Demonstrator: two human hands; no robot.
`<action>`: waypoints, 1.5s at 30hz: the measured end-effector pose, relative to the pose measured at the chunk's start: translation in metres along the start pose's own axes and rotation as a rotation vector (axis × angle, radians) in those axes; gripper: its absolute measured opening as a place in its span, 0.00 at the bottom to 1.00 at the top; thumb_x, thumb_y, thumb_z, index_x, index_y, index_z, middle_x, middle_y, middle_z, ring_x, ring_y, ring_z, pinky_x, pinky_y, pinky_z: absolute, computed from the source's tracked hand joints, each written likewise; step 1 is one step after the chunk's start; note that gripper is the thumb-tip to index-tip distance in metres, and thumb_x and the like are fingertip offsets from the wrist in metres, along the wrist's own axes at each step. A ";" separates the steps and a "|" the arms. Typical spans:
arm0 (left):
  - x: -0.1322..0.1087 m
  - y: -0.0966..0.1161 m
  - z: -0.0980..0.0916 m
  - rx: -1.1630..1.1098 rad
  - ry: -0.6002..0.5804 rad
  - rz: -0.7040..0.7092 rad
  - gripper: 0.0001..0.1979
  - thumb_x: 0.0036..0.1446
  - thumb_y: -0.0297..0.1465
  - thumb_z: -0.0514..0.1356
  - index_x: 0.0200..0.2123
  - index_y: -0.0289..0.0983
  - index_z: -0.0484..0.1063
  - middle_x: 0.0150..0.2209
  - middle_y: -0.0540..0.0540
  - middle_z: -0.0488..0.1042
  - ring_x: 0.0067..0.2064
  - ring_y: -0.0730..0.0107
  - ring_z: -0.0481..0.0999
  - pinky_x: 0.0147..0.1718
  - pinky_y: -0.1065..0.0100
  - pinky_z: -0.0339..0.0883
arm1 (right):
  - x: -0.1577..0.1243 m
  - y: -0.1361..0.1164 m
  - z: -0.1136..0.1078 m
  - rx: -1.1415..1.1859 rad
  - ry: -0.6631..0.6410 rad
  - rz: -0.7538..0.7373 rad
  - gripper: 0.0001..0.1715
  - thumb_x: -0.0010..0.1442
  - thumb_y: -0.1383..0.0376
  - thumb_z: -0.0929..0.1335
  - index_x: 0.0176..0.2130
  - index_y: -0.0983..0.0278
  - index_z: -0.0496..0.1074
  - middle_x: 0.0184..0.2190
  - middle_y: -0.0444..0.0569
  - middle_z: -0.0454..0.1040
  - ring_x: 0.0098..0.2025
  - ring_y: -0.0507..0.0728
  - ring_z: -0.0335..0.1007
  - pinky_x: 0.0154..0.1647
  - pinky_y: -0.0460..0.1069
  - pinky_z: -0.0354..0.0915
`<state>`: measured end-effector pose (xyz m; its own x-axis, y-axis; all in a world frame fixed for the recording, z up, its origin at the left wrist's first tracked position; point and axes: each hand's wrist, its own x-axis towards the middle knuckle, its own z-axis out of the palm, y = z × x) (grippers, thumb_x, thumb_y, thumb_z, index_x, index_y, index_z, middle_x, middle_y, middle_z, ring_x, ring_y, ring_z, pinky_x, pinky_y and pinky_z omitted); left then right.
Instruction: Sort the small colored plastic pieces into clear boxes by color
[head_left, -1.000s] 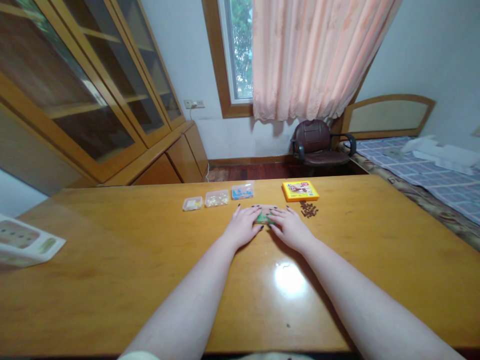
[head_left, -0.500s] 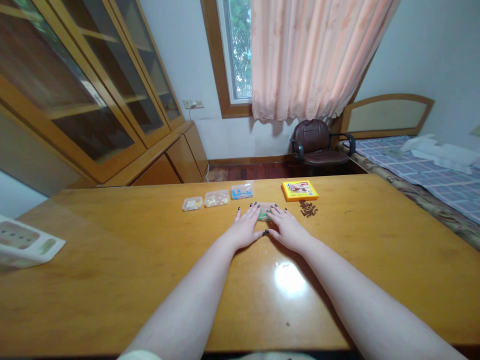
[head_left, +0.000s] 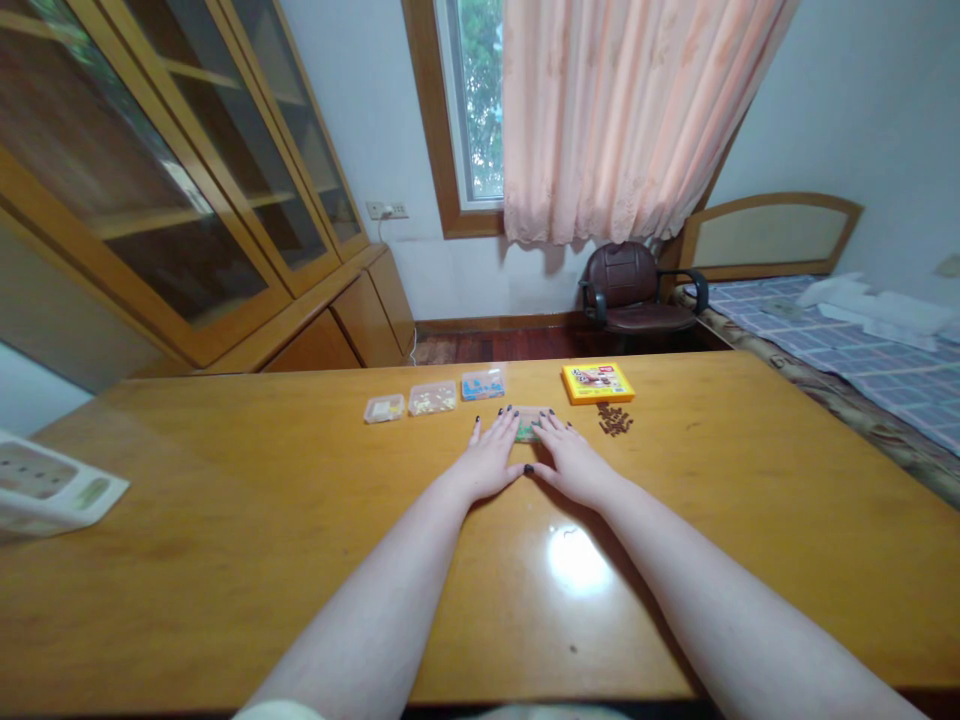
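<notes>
Fingers flat, spread — left hand (head_left: 491, 460), right hand (head_left: 574, 462) covering green item (head_left: 529, 431) on table (head_left: 225, 520).

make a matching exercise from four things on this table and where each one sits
Things
1. yellow box
2. heap of brown pieces
3. green piece
4. white tray

Places
a. partly covered by the left hand and right hand
b. at the left edge of the table
c. just right of the right hand
d. closest to the far edge

Pairs: 1-d, 2-c, 3-a, 4-b
</notes>
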<state>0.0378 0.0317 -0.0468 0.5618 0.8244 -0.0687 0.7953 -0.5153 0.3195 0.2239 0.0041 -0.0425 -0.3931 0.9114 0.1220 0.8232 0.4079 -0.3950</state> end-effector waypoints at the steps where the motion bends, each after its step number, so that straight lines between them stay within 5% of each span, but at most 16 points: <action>1: 0.000 0.000 0.000 -0.003 0.001 -0.001 0.40 0.55 0.42 0.54 0.66 0.39 0.39 0.67 0.41 0.37 0.67 0.57 0.38 0.62 0.44 0.30 | 0.000 0.000 0.000 0.002 0.001 0.000 0.36 0.56 0.57 0.66 0.60 0.66 0.57 0.63 0.61 0.52 0.66 0.64 0.41 0.62 0.63 0.47; 7: 0.001 -0.003 0.003 -0.031 0.033 0.020 0.39 0.57 0.43 0.53 0.66 0.41 0.37 0.67 0.42 0.36 0.67 0.60 0.37 0.62 0.47 0.30 | 0.002 0.005 0.003 -0.059 0.004 0.003 0.34 0.59 0.55 0.63 0.61 0.65 0.57 0.63 0.59 0.53 0.66 0.64 0.42 0.62 0.65 0.43; 13: 0.004 -0.009 0.012 -0.046 0.068 -0.017 0.41 0.54 0.48 0.54 0.66 0.41 0.38 0.67 0.39 0.36 0.67 0.56 0.39 0.62 0.49 0.35 | 0.002 0.013 0.006 -0.220 0.163 0.082 0.36 0.57 0.52 0.64 0.60 0.66 0.59 0.63 0.59 0.52 0.67 0.69 0.35 0.62 0.69 0.30; 16: 0.004 -0.010 0.013 -0.074 0.093 -0.032 0.42 0.54 0.48 0.54 0.65 0.41 0.38 0.67 0.38 0.36 0.67 0.54 0.40 0.62 0.49 0.38 | 0.001 0.010 0.008 -0.230 0.212 0.043 0.33 0.58 0.53 0.63 0.59 0.63 0.60 0.62 0.56 0.56 0.65 0.67 0.42 0.63 0.67 0.33; 21: 0.004 -0.007 0.007 -0.164 0.182 -0.080 0.39 0.56 0.43 0.54 0.65 0.38 0.40 0.67 0.36 0.36 0.67 0.56 0.39 0.62 0.52 0.44 | 0.005 0.007 0.015 -0.202 0.175 0.043 0.33 0.61 0.51 0.60 0.60 0.63 0.58 0.62 0.54 0.57 0.63 0.64 0.49 0.63 0.63 0.42; 27: 0.005 -0.008 0.009 -0.221 0.212 -0.122 0.40 0.55 0.42 0.55 0.65 0.39 0.40 0.67 0.37 0.35 0.66 0.53 0.44 0.61 0.53 0.47 | 0.030 0.016 0.017 -0.223 0.138 0.148 0.38 0.59 0.51 0.61 0.63 0.65 0.52 0.64 0.57 0.50 0.66 0.64 0.41 0.63 0.64 0.35; 37: 0.003 -0.008 0.010 -0.207 0.192 -0.125 0.40 0.54 0.44 0.55 0.65 0.39 0.42 0.68 0.38 0.33 0.66 0.51 0.42 0.61 0.52 0.46 | 0.067 0.028 0.014 -0.301 0.125 0.069 0.38 0.61 0.50 0.59 0.63 0.67 0.51 0.65 0.58 0.48 0.67 0.63 0.35 0.64 0.64 0.27; 42: 0.003 -0.007 0.007 -0.205 0.165 -0.138 0.41 0.53 0.45 0.55 0.65 0.39 0.41 0.67 0.38 0.33 0.66 0.49 0.42 0.61 0.51 0.45 | 0.057 0.064 -0.004 -0.372 0.263 0.273 0.30 0.64 0.56 0.56 0.61 0.67 0.57 0.64 0.58 0.52 0.66 0.64 0.41 0.63 0.67 0.32; 45: 0.003 -0.006 0.007 -0.199 0.160 -0.140 0.41 0.54 0.44 0.55 0.65 0.38 0.41 0.67 0.37 0.33 0.66 0.49 0.42 0.61 0.51 0.45 | 0.043 0.098 -0.024 -0.328 0.120 0.332 0.29 0.64 0.59 0.54 0.62 0.64 0.54 0.63 0.55 0.54 0.65 0.63 0.47 0.61 0.69 0.38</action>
<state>0.0360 0.0359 -0.0552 0.3941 0.9189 0.0193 0.7935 -0.3508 0.4974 0.2978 0.0845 -0.0539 -0.0534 0.9872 0.1501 0.9896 0.0724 -0.1243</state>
